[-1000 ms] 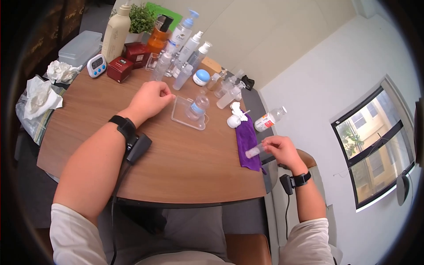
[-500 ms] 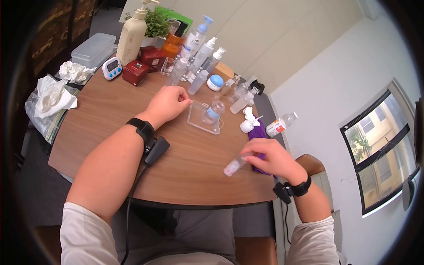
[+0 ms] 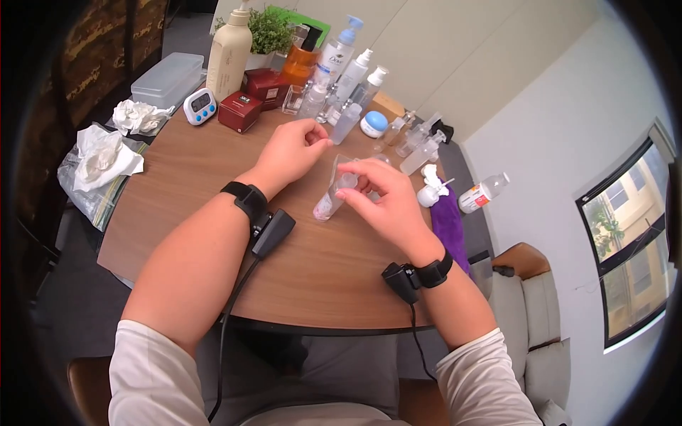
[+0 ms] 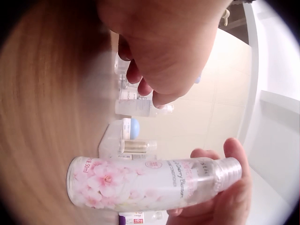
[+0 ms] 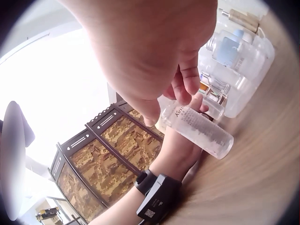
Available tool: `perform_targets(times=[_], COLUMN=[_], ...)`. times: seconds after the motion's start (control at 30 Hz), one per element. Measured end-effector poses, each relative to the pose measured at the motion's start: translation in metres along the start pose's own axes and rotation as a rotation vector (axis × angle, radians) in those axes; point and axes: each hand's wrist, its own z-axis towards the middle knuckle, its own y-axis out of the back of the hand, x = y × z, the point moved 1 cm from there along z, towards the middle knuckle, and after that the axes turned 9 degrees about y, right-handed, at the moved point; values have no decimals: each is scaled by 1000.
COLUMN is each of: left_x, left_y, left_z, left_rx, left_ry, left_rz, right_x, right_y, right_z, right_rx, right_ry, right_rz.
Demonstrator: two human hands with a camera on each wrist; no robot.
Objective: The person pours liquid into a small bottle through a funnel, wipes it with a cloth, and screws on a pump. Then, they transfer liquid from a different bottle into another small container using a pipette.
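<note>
My right hand (image 3: 389,206) grips a small clear bottle (image 4: 136,184) by its ribbed neck end, over the middle of the table. Pink cherry blossoms and the word conditioner show on the bottle in the left wrist view; its base tilts down to the left in the head view. My left hand (image 3: 293,149) is low over the table with loosely bent fingers and nothing visible in them. A frosted bottle (image 3: 346,124) stands just beyond its fingertips. Behind my right hand, largely hidden in the head view, lies a clear tray (image 5: 268,50) bearing a blue-labelled bottle (image 5: 227,51).
Pump bottles, a beige bottle (image 3: 229,60), red boxes (image 3: 239,112) and a blue-lidded jar (image 3: 374,124) crowd the back. A timer (image 3: 200,106) and crumpled tissues (image 3: 106,156) are at left. A purple cloth (image 3: 447,224) and a red-labelled bottle (image 3: 484,193) lie along the right edge.
My right hand has carried the small bottle leftward from over the purple cloth to the middle, near my left hand. The left hand has hardly moved; the head view has shifted.
</note>
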Motion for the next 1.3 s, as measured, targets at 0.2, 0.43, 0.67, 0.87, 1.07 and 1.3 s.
perform_targets(times=[0.2,0.43,0.67,0.87,1.07,1.3], left_x=[-7,-32,-50,-56,-65,-57], left_y=[1,12,32,33,24,34], left_z=[3,-8,-6,-13,-16,-12], left_rx=[69,227,711,862,876,847], left_ry=[-3,-102,-39,170,101,205], left_rz=[-142,-257,-256,-48,102,166], right_x=[-35,-56,-77,-80,-82,-82], right_y=[8,15,25,34,33,34], right_z=[-39,-53,-55,-57,-59,-58], right_rx=[-483,-635,-726,-740,-740,-708], right_ry=[-131,-214,-190,-267,-336,-389], right_rz=[323,479,539,497,554,564])
